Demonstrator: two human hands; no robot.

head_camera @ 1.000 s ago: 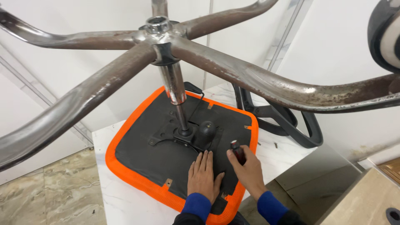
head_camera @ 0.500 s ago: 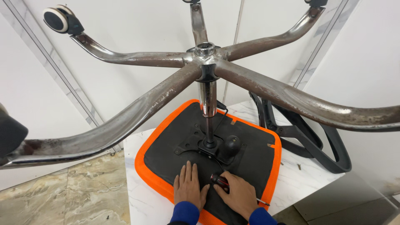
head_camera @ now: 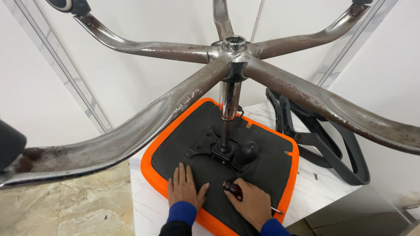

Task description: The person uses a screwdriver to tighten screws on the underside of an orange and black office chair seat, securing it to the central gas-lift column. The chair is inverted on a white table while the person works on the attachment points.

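**Working with a screwdriver on the underside of an upturned office chair**

Looking down at an orange-edged chair seat (head_camera: 262, 192) lying upside down on a white marble-look table (head_camera: 144, 209), black underside facing up. Rising from the black mounting plate (head_camera: 205, 148) at the seat's centre: a shiny gas-lift column (head_camera: 228, 109), topped by a worn, rust-flecked five-arm chrome base (head_camera: 183, 98) spreading across the view, one castor (head_camera: 70, 5) visible at upper left. Beside the plate, a round black knob (head_camera: 248, 150). Resting to the right on the table, a black plastic armrest frame (head_camera: 323, 144).

Left hand (head_camera: 183, 188) pressed flat and open on the seat underside, fingers spread, gripping nothing, just steadying. Right hand (head_camera: 251, 203) closed around a screwdriver (head_camera: 232, 189) with a dark red-and-black handle, held low against the seat just in front of the plate; metal shaft poking out past the wrist toward the seat's near edge.

Judging by the layout: plate, column and base all attached to the seat, armrest frame lying apart and unattached. Screw heads too small to make out, so no telling how many fastened or loose.
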